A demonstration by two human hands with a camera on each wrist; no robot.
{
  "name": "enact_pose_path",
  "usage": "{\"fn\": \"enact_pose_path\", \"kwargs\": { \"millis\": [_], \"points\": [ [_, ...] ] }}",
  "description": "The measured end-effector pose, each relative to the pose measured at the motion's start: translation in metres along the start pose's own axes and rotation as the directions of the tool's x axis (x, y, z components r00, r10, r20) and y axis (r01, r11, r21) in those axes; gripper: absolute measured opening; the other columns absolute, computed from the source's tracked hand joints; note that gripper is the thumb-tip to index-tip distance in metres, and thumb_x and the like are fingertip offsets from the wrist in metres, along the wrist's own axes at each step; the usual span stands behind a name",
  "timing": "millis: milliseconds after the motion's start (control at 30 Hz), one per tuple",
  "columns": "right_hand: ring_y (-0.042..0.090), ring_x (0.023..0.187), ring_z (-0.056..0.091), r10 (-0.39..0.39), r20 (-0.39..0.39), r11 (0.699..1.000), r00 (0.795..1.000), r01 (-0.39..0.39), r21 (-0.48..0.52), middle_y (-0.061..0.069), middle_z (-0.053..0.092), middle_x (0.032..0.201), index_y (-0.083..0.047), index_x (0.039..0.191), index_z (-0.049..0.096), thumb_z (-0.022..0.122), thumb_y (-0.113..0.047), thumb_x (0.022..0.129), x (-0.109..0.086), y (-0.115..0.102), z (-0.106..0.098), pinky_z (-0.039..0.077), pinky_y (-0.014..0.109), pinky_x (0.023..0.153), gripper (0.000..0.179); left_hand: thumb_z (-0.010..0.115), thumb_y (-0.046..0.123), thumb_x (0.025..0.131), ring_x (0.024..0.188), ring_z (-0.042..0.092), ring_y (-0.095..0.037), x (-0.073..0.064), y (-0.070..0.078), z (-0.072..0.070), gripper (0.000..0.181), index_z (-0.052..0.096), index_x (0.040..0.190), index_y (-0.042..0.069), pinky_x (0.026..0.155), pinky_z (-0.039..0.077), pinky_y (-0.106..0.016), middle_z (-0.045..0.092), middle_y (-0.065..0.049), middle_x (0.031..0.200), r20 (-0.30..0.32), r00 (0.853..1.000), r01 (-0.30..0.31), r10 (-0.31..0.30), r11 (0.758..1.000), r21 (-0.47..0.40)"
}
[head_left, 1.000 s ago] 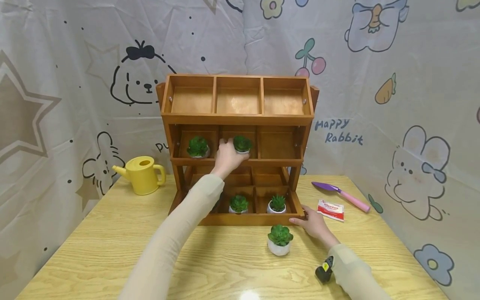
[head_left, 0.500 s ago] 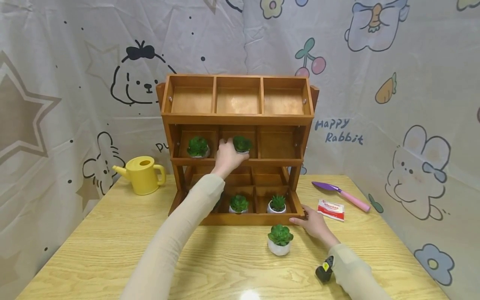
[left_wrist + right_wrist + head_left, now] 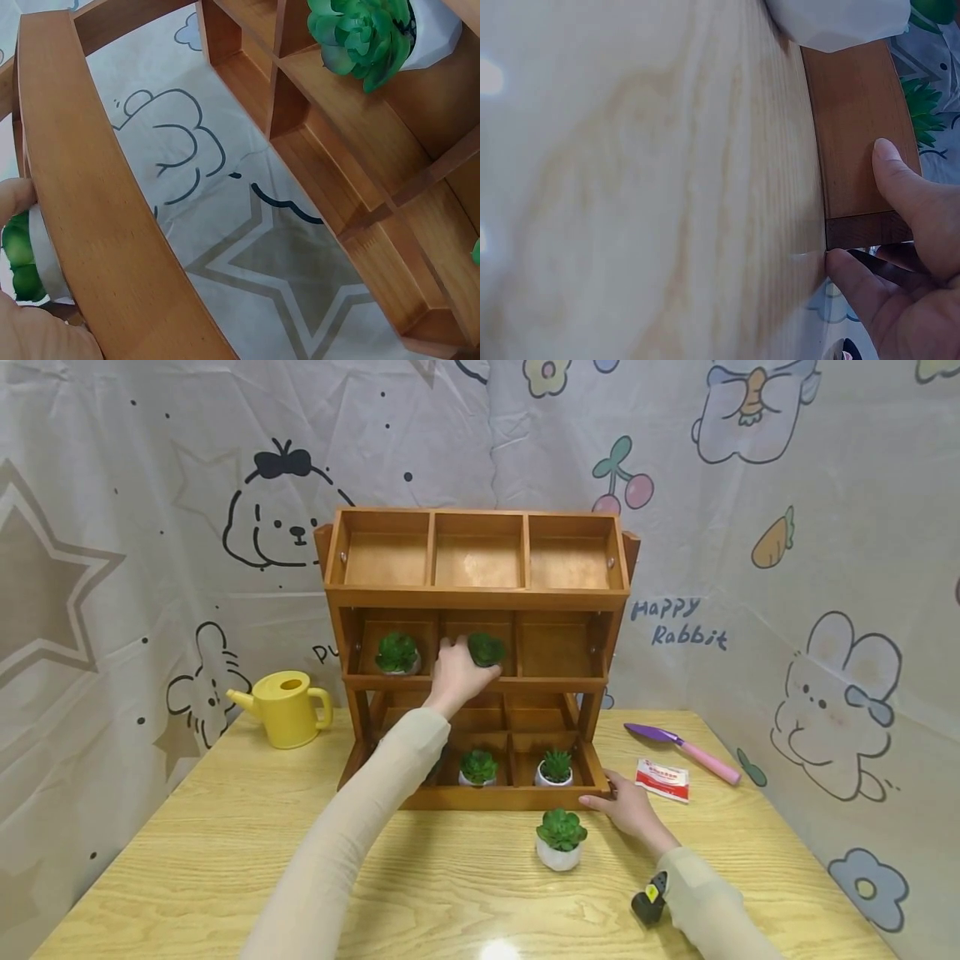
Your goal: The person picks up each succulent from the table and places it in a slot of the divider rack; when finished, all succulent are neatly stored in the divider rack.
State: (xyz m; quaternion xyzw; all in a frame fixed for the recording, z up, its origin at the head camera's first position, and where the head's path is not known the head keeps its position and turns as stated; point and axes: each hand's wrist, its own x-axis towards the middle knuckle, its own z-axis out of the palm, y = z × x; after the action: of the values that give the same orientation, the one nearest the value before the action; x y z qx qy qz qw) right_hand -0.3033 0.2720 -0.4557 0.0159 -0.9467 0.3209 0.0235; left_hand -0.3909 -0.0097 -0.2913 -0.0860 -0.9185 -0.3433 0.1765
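My left hand [image 3: 456, 677] grips a potted succulent [image 3: 486, 648] in the middle compartment of the wooden plant stand's [image 3: 480, 682] second tier. In the left wrist view the white pot [image 3: 46, 259] is partly hidden by the tier's front board, with the thumb and a finger at it. My right hand [image 3: 628, 806] holds the stand's lower right corner. Its thumb presses the front board [image 3: 862, 135] and its fingers bend around the end. Just in front of the stand, another succulent in a white pot [image 3: 559, 841] stands on the table.
One succulent [image 3: 397, 653] sits in the second tier's left compartment. The bottom tier bears succulents in its middle [image 3: 477, 768] and right [image 3: 555, 768]. A yellow watering can [image 3: 288, 710] stands left; a purple-bladed trowel [image 3: 682, 750] and a red-white packet [image 3: 662, 779] lie right.
The succulent in my left hand has tipped slightly, and less of its white pot rim shows. Both hands keep their places.
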Motion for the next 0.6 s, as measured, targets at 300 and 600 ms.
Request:
{"fn": "enact_pose_path", "kwargs": {
  "millis": [300, 600],
  "points": [
    [0.049, 0.123, 0.047, -0.001, -0.001, 1.0, 1.0, 0.001, -0.002, 0.036, 0.045, 0.136, 0.013, 0.139, 0.037, 0.068, -0.044, 0.086, 0.0006, 0.0005, 0.0005, 0.041, 0.056, 0.1, 0.084, 0.072, 0.038, 0.082, 0.109, 0.058, -0.041, -0.0005, 0.0001, 0.0004, 0.076, 0.041, 0.14, 0.0, 0.091, 0.05, -0.051, 0.041, -0.025, 0.137, 0.023, 0.999, 0.024, -0.024, 1.0, 0.0],
    [0.049, 0.124, 0.046, 0.006, 0.001, 1.0, 1.0, -0.006, 0.005, 0.035, 0.043, 0.137, 0.012, 0.14, 0.036, 0.068, -0.044, 0.086, 0.0016, 0.0001, 0.0009, 0.041, 0.055, 0.101, 0.084, 0.072, 0.038, 0.082, 0.109, 0.058, -0.041, -0.0012, -0.0003, 0.0002, 0.076, 0.041, 0.139, -0.002, 0.09, 0.05, -0.05, 0.042, -0.025, 0.136, 0.019, 1.0, 0.014, -0.014, 1.0, -0.006]
  ]
}}
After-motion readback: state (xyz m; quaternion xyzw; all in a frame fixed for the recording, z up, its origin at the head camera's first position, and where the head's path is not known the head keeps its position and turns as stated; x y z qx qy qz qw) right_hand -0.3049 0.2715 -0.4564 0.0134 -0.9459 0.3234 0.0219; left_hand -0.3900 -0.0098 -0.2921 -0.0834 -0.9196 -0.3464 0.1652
